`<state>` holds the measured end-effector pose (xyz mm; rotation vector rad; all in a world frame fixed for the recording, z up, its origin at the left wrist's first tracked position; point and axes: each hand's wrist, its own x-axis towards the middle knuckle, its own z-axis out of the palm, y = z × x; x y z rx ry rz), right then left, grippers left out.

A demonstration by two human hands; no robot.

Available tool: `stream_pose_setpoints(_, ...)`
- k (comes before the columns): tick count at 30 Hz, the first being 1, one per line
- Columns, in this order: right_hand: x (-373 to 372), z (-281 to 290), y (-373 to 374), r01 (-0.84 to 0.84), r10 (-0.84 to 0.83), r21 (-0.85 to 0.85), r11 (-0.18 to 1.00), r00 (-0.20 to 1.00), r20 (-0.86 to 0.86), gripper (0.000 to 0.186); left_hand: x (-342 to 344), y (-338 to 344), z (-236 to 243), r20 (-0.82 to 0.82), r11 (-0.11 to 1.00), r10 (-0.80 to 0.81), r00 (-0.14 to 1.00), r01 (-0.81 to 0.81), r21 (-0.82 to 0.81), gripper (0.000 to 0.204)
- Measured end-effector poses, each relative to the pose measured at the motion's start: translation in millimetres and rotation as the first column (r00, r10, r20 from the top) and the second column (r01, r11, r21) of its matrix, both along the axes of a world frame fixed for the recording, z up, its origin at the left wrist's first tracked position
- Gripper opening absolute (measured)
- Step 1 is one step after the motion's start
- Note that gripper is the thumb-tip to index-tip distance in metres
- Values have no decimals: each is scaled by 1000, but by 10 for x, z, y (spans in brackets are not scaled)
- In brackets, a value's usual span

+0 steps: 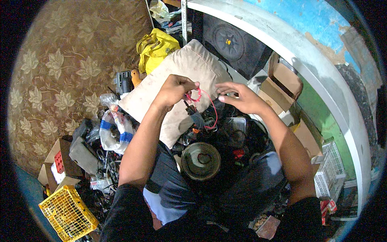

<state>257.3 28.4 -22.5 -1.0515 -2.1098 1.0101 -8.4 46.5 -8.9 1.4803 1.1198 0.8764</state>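
Observation:
In front of me, above the pale cushion [163,101], my left hand [174,93] pinches a red wire [217,114] between thumb and fingertips. Part of the wire is bunched in a small twisted loop below those fingers. From there a single strand curves out to the right and drops toward the dark clutter. My right hand [241,99] is raised just right of the strand, its fingers stretched and the thumb apart. Nothing clearly shows in its grasp. Beneath the left hand are dark small parts, hard to make out. A round metal bowl [184,166] sits between my legs.
A black speaker box [225,44] stands behind the cushion, beside a yellow bag [155,50]. Cardboard boxes [272,94] and a white basket [328,167] line the right. At left are a ring-shaped roll [105,135], tangled cables and a yellow crate [68,215].

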Motion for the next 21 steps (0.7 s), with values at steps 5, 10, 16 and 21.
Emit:
stream_pose_setpoints(5,-348,147,-176,43,-67,-185,982,990,-124,22,182,-61,15,30,999,-39,999,40,-37,27)
stream_pose_setpoints(10,-312,290,-208,158,-152,221,962,987,-44,8,167,-72,14,135,995,-63,989,72,-68,27)
stream_pose_setpoints(16,-228,427,-208,265,-264,284,921,964,-44,9,199,-70,24,293,987,-62,954,103,-127,24)
stream_pose_setpoints(21,-268,244,-164,317,-321,286,904,946,-36,9,231,-46,-16,419,964,-78,905,176,-201,19)
